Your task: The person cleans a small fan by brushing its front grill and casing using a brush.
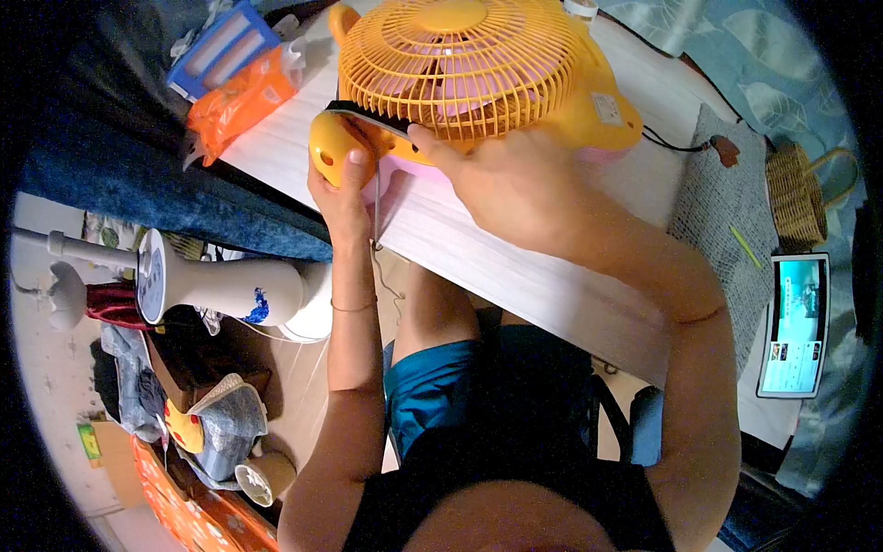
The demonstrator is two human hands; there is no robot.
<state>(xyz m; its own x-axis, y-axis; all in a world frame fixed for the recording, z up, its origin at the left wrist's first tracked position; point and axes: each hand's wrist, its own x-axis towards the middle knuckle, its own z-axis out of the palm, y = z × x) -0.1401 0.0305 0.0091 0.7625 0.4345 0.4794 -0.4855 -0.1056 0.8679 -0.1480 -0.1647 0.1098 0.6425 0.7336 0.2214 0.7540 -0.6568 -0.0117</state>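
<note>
A yellow fan [460, 69] with a round wire-like grille lies on the white table, grille facing up, with pink showing beneath its body. My left hand [345, 198] is wrapped round the rounded yellow end of the fan, thumb on top. A dark strip [372, 118] runs along the fan's edge beside that end. My right hand [515, 184] reaches over the table with its index finger stretched out, the tip touching the end of the dark strip near the grille. The other right fingers are curled under and mostly hidden. A thin cord hangs down by my left hand.
An orange bag [241, 103] and a blue-framed object [221, 53] lie at the table's back left. On the right are a wicker basket [796, 198], a lit tablet [793, 327] and a grey woven mat [717, 212]. A white vase-shaped object [221, 281] stands left, beyond the table.
</note>
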